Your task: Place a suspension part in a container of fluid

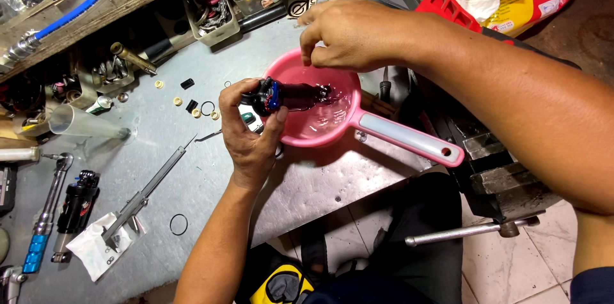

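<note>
left hand [251,126] clasps a black cylindrical part [289,96] over a pink ladle [320,109]; right hand [348,34] hovers pinched above the bowl.

largest first: a grey metal workbench [192,182] carries everything, with a bench vise [505,182] at its right edge. the pink ladle rests on the bench, clear liquid in its bowl, its pale-inset handle pointing lower right. the black part, with red and blue marks near its head, lies horizontally, its far end over the liquid, fingers closed around its head. the right fingertips are drawn together; whether they hold anything cannot be told. a torque wrench [45,214] with a blue grip, a black shock unit [75,205] and a caliper [144,195] lie at left, then an o-ring [179,224].
</note>
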